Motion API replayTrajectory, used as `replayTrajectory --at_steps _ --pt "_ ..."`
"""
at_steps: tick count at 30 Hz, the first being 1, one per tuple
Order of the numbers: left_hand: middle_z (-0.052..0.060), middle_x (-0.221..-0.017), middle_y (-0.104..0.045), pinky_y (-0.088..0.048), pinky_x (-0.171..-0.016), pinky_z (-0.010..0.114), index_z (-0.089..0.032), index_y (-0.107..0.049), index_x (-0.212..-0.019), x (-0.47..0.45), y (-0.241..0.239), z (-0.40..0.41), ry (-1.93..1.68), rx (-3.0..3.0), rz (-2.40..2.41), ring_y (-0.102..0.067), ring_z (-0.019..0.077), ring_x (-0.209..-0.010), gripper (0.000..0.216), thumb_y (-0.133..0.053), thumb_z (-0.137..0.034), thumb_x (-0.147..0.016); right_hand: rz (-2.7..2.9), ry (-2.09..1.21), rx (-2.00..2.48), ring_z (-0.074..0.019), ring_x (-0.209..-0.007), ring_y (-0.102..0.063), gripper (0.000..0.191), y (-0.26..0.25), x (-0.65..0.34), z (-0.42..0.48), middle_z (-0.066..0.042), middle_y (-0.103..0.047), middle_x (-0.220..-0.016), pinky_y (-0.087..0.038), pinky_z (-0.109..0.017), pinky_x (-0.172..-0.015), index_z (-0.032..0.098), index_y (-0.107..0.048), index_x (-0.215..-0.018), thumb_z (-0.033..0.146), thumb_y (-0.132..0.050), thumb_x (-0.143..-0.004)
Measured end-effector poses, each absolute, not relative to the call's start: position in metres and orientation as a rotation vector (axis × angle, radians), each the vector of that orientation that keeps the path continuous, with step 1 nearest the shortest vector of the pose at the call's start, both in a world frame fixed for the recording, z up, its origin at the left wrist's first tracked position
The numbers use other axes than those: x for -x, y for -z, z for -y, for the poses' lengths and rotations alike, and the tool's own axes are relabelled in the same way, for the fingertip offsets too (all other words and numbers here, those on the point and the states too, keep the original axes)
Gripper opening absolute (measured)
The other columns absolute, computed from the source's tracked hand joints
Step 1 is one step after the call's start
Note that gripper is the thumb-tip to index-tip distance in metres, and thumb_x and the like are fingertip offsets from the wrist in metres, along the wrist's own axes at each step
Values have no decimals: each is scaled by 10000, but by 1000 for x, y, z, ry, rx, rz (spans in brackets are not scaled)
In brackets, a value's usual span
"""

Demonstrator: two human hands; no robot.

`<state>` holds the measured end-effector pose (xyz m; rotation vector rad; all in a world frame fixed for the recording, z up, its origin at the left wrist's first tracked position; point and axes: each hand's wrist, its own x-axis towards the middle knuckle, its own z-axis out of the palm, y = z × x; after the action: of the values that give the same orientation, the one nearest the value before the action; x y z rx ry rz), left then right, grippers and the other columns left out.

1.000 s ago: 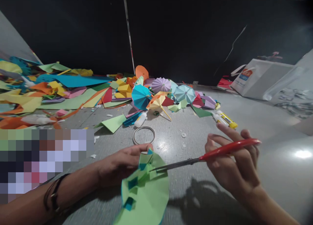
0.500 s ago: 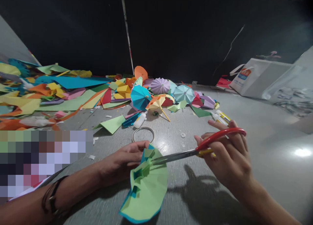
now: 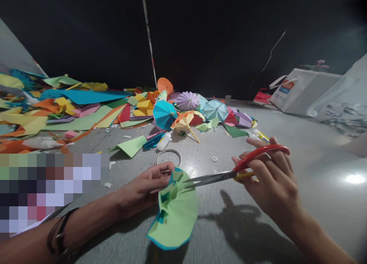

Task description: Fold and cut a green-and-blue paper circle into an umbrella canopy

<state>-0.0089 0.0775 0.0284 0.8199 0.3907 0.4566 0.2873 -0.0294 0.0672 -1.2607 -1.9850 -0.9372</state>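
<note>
My left hand (image 3: pixel 146 185) pinches the top of a folded fan of green paper with blue edges (image 3: pixel 176 212), holding it just above the grey tabletop (image 3: pixel 229 225). In my right hand (image 3: pixel 271 180) is a pair of red-handled scissors (image 3: pixel 237 168), fingers through the loops. The steel blades point left, their tips at the folded top of the paper, close to my left fingertips. A dark bracelet sits on my left wrist.
Small paper umbrellas (image 3: pixel 187 100) in blue, purple and orange lie among a heap of coloured paper scraps (image 3: pixel 71 107) at the back and left. A roll of clear tape (image 3: pixel 168 157), glue bottle (image 3: pixel 164 141) and glue stick (image 3: pixel 260 136) lie nearby. A white bag (image 3: pixel 304 90) stands far right.
The scissors swung from flat to upright in my right hand and rose slightly. The green paper turned and shifted a little right under my left fingers.
</note>
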Motion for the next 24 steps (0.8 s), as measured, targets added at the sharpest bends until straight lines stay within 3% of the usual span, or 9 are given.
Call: replayTrajectory --at_steps 8,16,21,24 --pt "-10 -767 -714 -515 -593 177 -174 -686 -904 7 -29 -78 -478 -821 -397 -661 93 -636 360 -969 -339 -753 2022 917 1231 -383 -1178 -690 261 -69 -286 28 -98 -740 -915 -526 -611 -1050 195 -567 -884 -34 -692 -872" --pt "-15 -793 -716 -527 -614 168 -168 -675 -932 8 -25 -77 -452 -822 -377 -667 82 -648 316 -932 -295 -799 2014 876 1233 -369 -1204 -687 246 -69 -277 28 -99 -743 -921 -557 -542 -979 183 -578 -896 -54 -640 -883" --pt "2 -814 -737 -527 -585 175 -173 -665 -972 10 -14 -82 -396 -811 -375 -698 107 -653 271 -875 -296 -851 1964 868 1212 -329 -1254 -678 242 -63 -267 29 -67 -767 -933 -477 -565 -1143 190 -582 -895 -38 -663 -896" --pt "34 -883 -777 -567 -649 206 -181 -657 -1052 13 -9 -82 -347 -796 -378 -764 153 -740 250 -819 -282 -891 1913 909 1216 -310 -1291 -663 228 -58 -265 32 -43 -791 -1001 -400 -571 -1222 197 -603 -925 -10 -695 -905"
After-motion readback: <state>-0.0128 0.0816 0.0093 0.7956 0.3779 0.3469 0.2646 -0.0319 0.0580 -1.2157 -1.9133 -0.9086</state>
